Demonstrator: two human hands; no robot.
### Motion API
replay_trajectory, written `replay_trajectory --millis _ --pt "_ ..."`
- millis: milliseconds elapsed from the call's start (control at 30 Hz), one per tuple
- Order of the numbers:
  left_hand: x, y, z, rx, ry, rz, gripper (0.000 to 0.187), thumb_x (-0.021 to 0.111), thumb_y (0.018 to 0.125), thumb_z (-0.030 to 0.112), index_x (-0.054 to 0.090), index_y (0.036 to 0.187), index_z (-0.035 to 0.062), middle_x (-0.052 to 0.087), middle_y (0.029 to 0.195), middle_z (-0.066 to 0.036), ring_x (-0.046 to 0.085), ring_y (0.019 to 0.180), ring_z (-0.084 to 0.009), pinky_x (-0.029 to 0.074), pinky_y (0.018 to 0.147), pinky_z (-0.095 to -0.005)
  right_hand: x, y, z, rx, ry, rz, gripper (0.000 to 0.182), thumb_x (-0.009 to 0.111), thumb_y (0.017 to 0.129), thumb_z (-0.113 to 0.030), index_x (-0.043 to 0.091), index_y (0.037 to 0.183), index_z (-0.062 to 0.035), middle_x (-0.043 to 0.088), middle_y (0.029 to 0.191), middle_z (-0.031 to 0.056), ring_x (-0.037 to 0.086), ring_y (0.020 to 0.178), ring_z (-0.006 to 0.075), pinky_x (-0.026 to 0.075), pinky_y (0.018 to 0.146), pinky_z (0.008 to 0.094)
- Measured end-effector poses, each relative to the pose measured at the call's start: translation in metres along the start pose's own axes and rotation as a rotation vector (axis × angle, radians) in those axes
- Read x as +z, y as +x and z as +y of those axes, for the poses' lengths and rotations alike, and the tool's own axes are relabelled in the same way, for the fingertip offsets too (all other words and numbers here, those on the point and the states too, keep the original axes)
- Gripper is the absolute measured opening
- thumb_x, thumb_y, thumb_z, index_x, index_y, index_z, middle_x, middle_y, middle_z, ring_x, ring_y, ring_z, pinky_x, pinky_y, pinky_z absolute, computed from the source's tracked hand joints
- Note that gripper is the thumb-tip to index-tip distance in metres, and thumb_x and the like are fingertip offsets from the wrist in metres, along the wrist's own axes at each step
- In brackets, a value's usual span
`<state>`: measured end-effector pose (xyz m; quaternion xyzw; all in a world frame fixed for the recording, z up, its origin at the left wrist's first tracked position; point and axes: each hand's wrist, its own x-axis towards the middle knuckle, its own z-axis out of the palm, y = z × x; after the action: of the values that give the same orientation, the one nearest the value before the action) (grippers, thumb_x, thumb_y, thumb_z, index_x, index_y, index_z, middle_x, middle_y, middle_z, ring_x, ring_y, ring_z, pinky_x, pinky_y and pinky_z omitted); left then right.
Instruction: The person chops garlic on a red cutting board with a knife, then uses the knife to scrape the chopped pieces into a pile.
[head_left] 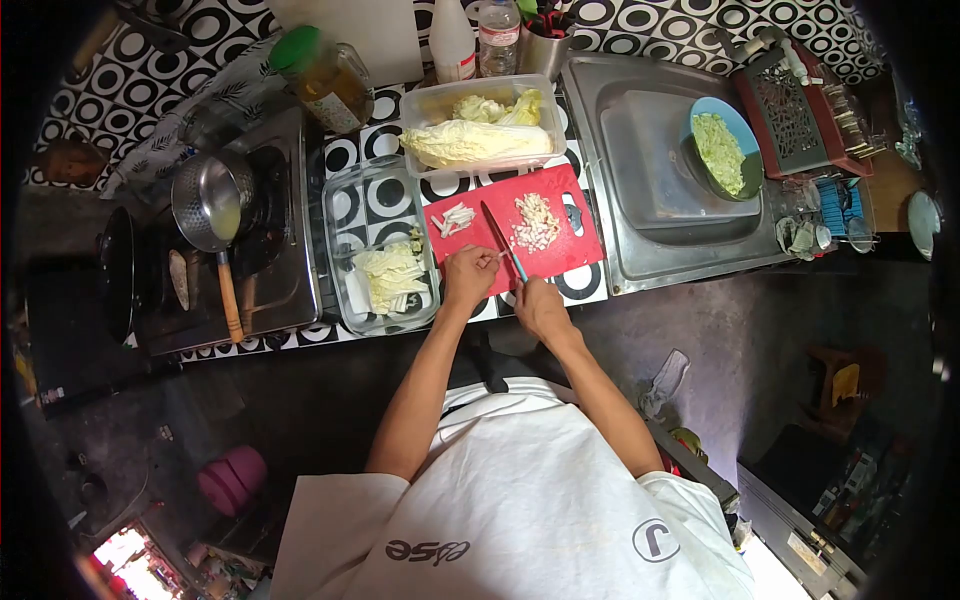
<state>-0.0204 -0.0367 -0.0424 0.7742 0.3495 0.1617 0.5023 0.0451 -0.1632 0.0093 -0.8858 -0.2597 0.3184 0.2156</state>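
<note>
Sideways, the strip (503,254) juts from the nearer, pinching left hand (470,275) toward the knife (498,227); the right hand (543,308) grips the knife.

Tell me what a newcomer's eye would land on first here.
Probably the bright red cutting board at center, where the right hand holds a knife beside chopped pale pieces. Next, the bold black-and-white circle pattern across wall and counter, then the blue bowl of shredded greens at the sink, right.
</note>
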Motion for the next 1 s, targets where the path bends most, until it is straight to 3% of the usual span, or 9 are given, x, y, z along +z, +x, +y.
replay_trajectory --millis 100,600,833,1000 --pt "0.000 0.001 -0.001 0.026 0.031 0.005 0.013 0.068 0.071 0.006 0.068 0.083 0.0000 0.063 0.069 -0.009 0.059 0.059 -0.0129 0.047 0.056 -0.0247 -0.006 -0.003 0.002 -0.001 0.023 -0.048 0.037 0.045 0.091 -0.025 0.058 0.084 0.0079 0.058 0.078 0.0341 0.058 0.081 0.0485 0.047 0.072 0.0517" --pt "0.001 0.001 0.004 0.113 0.096 0.045 0.013 0.067 0.071 0.008 0.070 0.083 0.0034 0.060 0.065 -0.010 0.056 0.055 -0.0178 0.043 0.052 -0.0283 0.012 -0.024 0.014 0.082 0.042 -0.048 0.038 0.044 0.091 -0.027 0.055 0.090 0.0092 0.059 0.081 0.0334 0.058 0.082 0.0496 0.046 0.074 0.0529" --pt "0.003 0.000 0.000 0.106 0.098 0.045 0.013 0.067 0.072 0.008 0.071 0.084 0.0045 0.061 0.068 -0.010 0.058 0.057 -0.0190 0.044 0.055 -0.0295 0.011 0.005 0.006 0.015 0.021 0.007 0.035 0.045 0.090 -0.024 0.056 0.086 0.0092 0.058 0.077 0.0350 0.058 0.081 0.0489 0.047 0.073 0.0516" --pt "0.003 -0.002 0.002 0.071 0.090 0.050 0.013 0.068 0.072 0.010 0.071 0.084 0.0047 0.062 0.069 -0.011 0.059 0.058 -0.0200 0.045 0.056 -0.0303 -0.004 0.000 -0.004 -0.005 0.074 -0.076 0.038 0.045 0.091 -0.024 0.058 0.080 0.0102 0.057 0.076 0.0345 0.057 0.080 0.0493 0.047 0.073 0.0511"
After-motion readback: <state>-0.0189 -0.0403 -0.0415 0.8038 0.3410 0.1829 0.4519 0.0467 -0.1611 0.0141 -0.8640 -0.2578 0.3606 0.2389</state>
